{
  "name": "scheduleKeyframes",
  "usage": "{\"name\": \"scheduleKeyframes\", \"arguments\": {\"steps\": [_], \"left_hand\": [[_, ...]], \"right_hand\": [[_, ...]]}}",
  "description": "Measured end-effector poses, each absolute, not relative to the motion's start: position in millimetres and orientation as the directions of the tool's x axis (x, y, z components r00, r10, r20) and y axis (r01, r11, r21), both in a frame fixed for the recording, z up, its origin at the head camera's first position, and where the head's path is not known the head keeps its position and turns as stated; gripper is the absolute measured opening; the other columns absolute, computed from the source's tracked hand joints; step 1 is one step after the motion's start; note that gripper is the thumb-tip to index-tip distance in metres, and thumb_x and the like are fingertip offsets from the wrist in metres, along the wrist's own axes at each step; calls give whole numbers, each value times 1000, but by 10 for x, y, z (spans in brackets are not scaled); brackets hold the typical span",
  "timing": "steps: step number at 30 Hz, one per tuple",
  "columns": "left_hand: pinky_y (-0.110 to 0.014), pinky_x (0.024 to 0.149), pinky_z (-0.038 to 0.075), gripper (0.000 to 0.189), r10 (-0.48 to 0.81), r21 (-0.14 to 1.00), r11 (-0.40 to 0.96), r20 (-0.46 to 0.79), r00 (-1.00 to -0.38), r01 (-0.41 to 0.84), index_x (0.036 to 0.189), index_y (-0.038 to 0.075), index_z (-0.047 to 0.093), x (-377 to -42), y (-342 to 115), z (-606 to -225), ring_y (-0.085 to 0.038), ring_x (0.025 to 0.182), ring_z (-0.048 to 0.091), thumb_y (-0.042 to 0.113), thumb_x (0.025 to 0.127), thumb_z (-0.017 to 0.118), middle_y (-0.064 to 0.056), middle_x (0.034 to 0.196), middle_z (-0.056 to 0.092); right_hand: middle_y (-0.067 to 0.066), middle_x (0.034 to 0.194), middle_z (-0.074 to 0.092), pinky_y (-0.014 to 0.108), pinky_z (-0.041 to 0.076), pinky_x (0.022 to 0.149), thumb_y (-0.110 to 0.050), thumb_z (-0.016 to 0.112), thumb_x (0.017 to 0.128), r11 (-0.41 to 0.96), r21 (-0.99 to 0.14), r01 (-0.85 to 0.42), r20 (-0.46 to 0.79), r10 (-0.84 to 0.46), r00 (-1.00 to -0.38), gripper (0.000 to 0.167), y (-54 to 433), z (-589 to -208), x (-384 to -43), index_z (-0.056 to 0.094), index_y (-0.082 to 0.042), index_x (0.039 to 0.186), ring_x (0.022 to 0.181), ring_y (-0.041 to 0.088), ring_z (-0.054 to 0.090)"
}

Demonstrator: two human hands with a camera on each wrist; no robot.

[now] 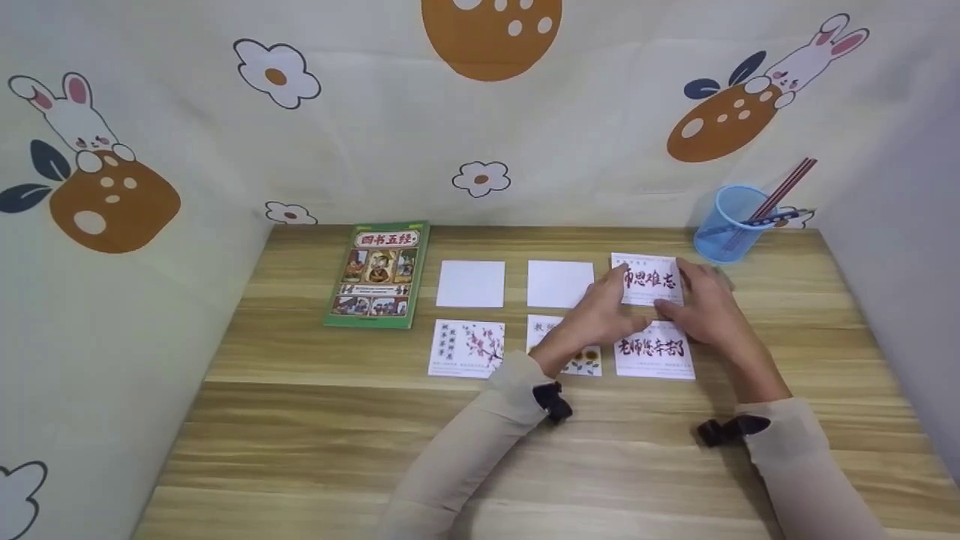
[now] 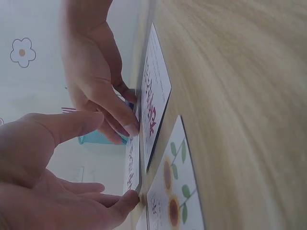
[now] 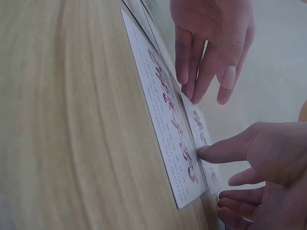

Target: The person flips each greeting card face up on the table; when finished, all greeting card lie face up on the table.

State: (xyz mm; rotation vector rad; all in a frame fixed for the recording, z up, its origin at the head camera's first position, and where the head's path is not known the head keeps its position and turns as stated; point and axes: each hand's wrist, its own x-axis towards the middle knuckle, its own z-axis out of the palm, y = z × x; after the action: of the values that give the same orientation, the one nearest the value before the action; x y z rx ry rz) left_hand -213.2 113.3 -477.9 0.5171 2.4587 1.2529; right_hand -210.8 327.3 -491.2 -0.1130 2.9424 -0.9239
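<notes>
Table: pale wood grain with darker streaks [image 1: 300,450], bearing six cards in two rows; clock directions run from the cards' middle.
Book: green-bordered [image 1: 379,274], cover up, between 9 and 10 o'clock.
Back row: left blank card [image 1: 471,283] at 10, middle blank card [image 1: 551,283] at 12, far red-lettered card [image 1: 652,281] at 2.
Front row: blossom card [image 1: 466,349] at 8, sunflower card [image 1: 586,363] at 6, near red-lettered card [image 1: 655,352] at 4.
Cup: blue [image 1: 731,236], upright, 2 o'clock, farther out.
</notes>
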Motion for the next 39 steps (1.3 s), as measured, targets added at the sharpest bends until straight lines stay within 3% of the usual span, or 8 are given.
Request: {"name": "scheduleKeyframes", "arguments": {"steps": [10, 18, 27, 34, 39], "left_hand": [[-35, 134, 29, 100, 483, 812, 554, -133, -865, 185, 172, 6, 23, -2131, 1088, -4756, -25, 162, 38, 23, 94, 83, -13, 176, 36], [-36, 134, 30, 86, 471, 813, 528, -40, -881, 246, 169, 5, 31, -2198, 755, -4687, -28, 161, 41, 21, 99, 78, -16, 171, 43], [-46, 138, 19, 85, 344, 741, 651, -97, -934, 163, 168, 9, 35, -2290, 153, -4730, -31, 164, 32, 28, 98, 80, -14, 174, 39], [-46, 135, 30, 95, 340, 727, 678, -179, -923, 109, 171, 9, 28, -2320, -41, -4753, -35, 162, 32, 30, 96, 83, -15, 176, 36], [-45, 135, 30, 97, 341, 734, 672, -185, -922, 101, 171, 6, 26, -2318, -103, -4783, -36, 159, 35, 29, 95, 83, -16, 174, 39]], "right_hand": [[41, 158, 43, 73, 27, 125, -16, 76, 98, 813, -579, -69, -22, -100, -995, 72, 3268, -4910, -2092, 44, 12, 156, 146, 61, 35], [42, 158, 41, 74, 26, 125, -22, 73, 103, 794, -600, -97, -10, -128, -992, 68, 3145, -4859, -2070, 45, 11, 156, 149, 61, 34], [36, 161, 46, 71, 27, 129, -19, 73, 103, 734, -616, -286, 43, -332, -942, 64, 2721, -4893, -2051, 49, 8, 155, 153, 55, 38], [33, 157, 52, 68, 31, 128, -21, 73, 102, 718, -611, -334, 27, -403, -915, 57, 2415, -4923, -2100, 58, 8, 148, 150, 54, 44], [30, 155, 55, 65, 34, 127, -24, 74, 102, 737, -590, -331, 23, -394, -919, 54, 2296, -4941, -2127, 63, 8, 144, 147, 51, 48]]}}
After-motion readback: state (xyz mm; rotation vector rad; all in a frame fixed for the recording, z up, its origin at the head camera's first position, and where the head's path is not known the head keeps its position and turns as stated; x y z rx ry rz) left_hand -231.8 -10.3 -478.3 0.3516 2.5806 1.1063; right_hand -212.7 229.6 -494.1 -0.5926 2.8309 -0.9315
